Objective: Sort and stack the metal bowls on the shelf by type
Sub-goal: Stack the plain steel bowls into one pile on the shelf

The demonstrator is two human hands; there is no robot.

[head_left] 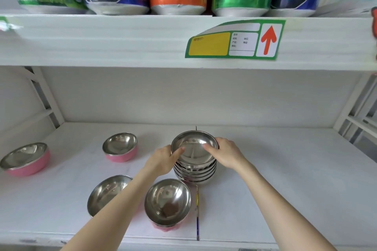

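Both forearms extended over shelf (285,169) front edge; left hand (161,159) and right hand (228,154) grip closed on top bowl (194,146) rim, thumbs inside, atop steel stack (194,173).

A stack of plain steel bowls (194,171) is standing upright near the middle of the white shelf (285,169), its top bowl (194,146) sitting nested and slightly tilted toward the camera. Four pink-sided steel bowls are lying apart, all upright: one (25,159) at far left, one (120,146) behind, one (106,193) and one (168,201) in front.
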